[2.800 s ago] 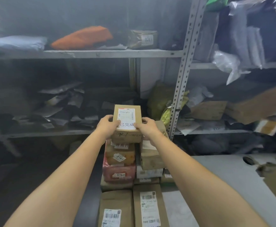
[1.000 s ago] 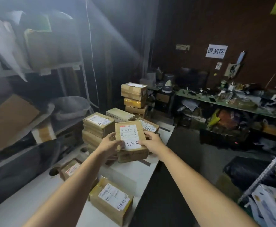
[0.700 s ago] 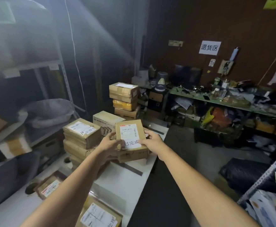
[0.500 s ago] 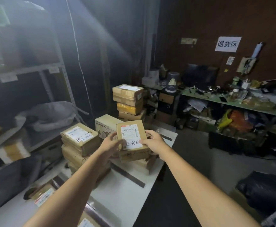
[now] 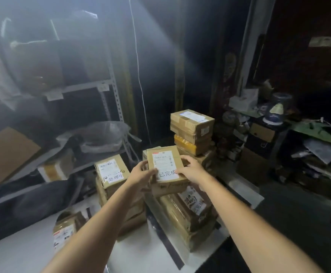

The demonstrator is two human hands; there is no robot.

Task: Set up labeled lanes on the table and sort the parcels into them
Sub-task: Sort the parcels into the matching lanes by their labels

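- Small parcel lies nearest, on the left part of the white table, with its label turned toward the near edge.
- A dark strip runs along the tabletop to its right, from the near edge toward the gap between two stacks.
- Left stack of brown boxes stands left of the strip. Its top box has a white label with 处理中 written by hand.
- Right stack stands on the other side of the strip, its boxes tape-wrapped, with a tilted label on top.
- Held parcel is a brown box over the far part of the right stack, label up, with 已完成 written along the label's lower edge. I cannot tell whether its underside touches the stack.
- Left hand grips the box's left side, thumb pressed on top by the label's lower corner. The other fingers curl underneath, out of sight.
- Right hand grips the right side, thumb on the label's lower right and fingers curled over the top edge.
- Far stack rises just behind, with a yellow-taped box in its middle.
- Rack at the back left holds a grey bag and flat cardboard.
- Cabinet stands at the back right, blurred.
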